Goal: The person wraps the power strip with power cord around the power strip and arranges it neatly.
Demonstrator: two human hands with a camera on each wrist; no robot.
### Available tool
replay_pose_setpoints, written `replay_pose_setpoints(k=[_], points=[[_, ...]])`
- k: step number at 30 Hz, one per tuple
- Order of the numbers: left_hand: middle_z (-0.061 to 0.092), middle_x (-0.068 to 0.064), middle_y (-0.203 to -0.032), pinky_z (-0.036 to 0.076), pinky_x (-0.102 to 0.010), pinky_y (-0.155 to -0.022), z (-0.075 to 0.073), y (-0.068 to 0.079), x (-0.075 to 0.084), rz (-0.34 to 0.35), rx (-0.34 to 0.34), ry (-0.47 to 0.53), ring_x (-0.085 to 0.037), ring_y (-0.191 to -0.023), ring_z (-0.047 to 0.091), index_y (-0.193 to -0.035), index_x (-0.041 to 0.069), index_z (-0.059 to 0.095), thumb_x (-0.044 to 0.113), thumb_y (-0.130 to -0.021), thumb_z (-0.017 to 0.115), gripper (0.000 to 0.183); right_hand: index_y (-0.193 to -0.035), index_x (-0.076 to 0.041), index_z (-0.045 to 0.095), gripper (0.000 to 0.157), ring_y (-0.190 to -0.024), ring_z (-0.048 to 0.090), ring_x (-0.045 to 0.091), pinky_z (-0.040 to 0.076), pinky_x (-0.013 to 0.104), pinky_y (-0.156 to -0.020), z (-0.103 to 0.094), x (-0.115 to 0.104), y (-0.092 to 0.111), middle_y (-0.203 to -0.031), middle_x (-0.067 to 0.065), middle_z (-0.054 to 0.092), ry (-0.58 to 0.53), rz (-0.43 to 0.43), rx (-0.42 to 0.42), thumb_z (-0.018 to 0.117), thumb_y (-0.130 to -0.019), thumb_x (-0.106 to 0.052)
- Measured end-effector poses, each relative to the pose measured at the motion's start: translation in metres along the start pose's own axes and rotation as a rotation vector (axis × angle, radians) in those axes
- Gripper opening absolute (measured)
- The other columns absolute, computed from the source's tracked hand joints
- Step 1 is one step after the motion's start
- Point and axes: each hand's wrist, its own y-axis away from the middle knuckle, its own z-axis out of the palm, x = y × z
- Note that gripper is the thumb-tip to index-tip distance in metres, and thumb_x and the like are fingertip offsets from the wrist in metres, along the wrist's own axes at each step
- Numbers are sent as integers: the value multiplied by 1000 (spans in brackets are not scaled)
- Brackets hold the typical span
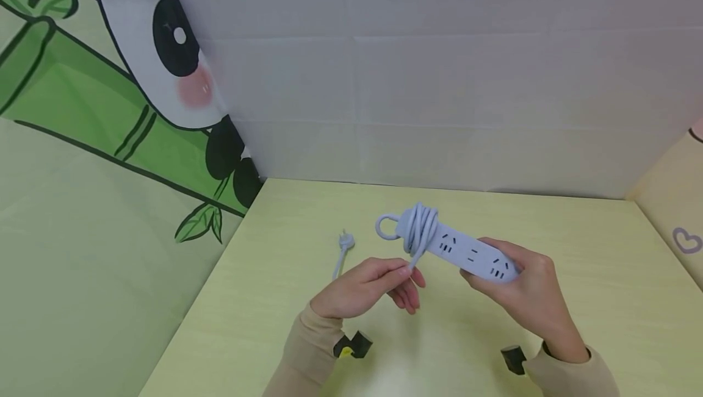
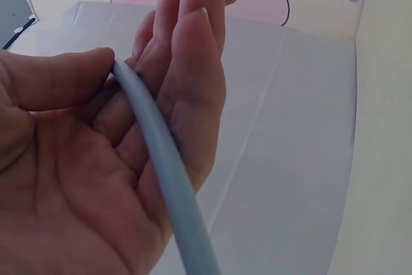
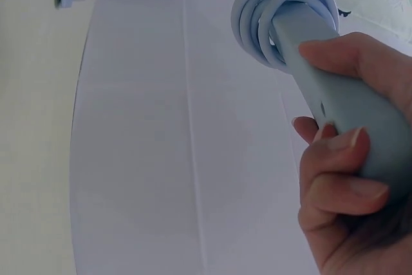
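Observation:
My right hand (image 1: 524,287) grips the right end of a white power strip (image 1: 469,252), held at a slant above the table with its sockets toward the head camera. White cord (image 1: 421,229) is wound in several turns around the strip's left end, and a loop of it sticks out to the left. With thumb and fingers my left hand (image 1: 370,287) pinches the cord just below the windings. In the left wrist view the cord (image 2: 164,152) runs across the palm. The plug (image 1: 346,240) lies on the table to the left, its cord passing behind the left hand.
The pale yellow table (image 1: 263,324) meets a light grey backdrop (image 1: 439,92) at its far edge. A printed panda and bamboo sheet (image 1: 110,98) stands on the left. A cream panel with a heart (image 1: 686,239) borders the right side.

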Motion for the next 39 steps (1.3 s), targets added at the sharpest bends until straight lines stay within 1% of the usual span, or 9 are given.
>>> replay_pose_setpoints(k=[4,8,10,14,16,23,26,34,39], points=[[70,-26,-95,60,-43,-85,0,-1,-1,-8,-7,1,-12,-82,70,-115,-3,63,18,-111,39,32,-111,-5,76,45,-76,64,1,52,21,-65,0,-1,0,-99,10,78,-22,20,-18,92,-69,-6],[69,-25,-93,60,-35,-79,-2,0,-4,-9,-8,-2,-11,-77,69,-112,0,65,21,-111,40,33,-112,-7,75,45,-77,65,3,53,23,-64,1,-3,1,-102,9,77,-64,62,-40,92,-71,-8],[68,-24,-90,57,-27,-73,-4,0,-6,-3,-15,3,-11,-74,67,-109,1,67,22,-110,41,33,-113,-8,75,45,-78,65,4,53,24,-64,1,-5,2,-103,-1,77,-86,82,-52,92,-71,-10],[63,-22,-80,47,-21,-62,-8,0,-10,5,-24,16,-11,-65,60,-104,2,68,22,-110,44,32,-114,-11,76,44,-79,66,4,53,24,-64,-1,-6,2,-102,-22,71,-118,101,-65,92,-72,-11],[59,-20,-75,44,-21,-59,-10,0,-11,14,-28,19,-11,-61,54,-103,0,68,21,-109,44,33,-113,-11,75,43,-79,66,5,53,24,-64,-2,-7,2,-101,-26,69,-131,104,-70,91,-73,-11],[52,-3,-70,32,-17,-57,-16,0,-16,12,-57,25,-8,-57,37,-100,-9,67,16,-109,45,34,-116,-14,75,44,-79,66,7,54,26,-63,-1,-6,3,-101,-21,71,-159,118,-108,90,-74,-11],[52,-2,-70,30,-17,-57,-19,1,-18,2,-71,44,-8,-57,34,-100,-9,67,17,-108,47,34,-117,-17,74,45,-80,67,7,54,27,-63,0,-7,3,-101,-18,72,-167,115,-123,90,-75,-13],[57,-2,-77,32,-17,-59,-25,4,-25,37,-148,66,-8,-59,35,-92,-6,63,17,-109,46,33,-120,-19,73,48,-82,66,8,54,27,-62,1,-7,3,-104,-19,72,-187,79,-131,89,-76,-9],[58,1,-79,35,-17,-61,-30,7,-28,35,-159,47,-7,-60,39,-97,-4,65,17,-108,48,29,-122,-16,72,49,-85,65,7,55,25,-66,0,-7,3,-107,-21,71,-204,88,-122,88,-76,-7]])
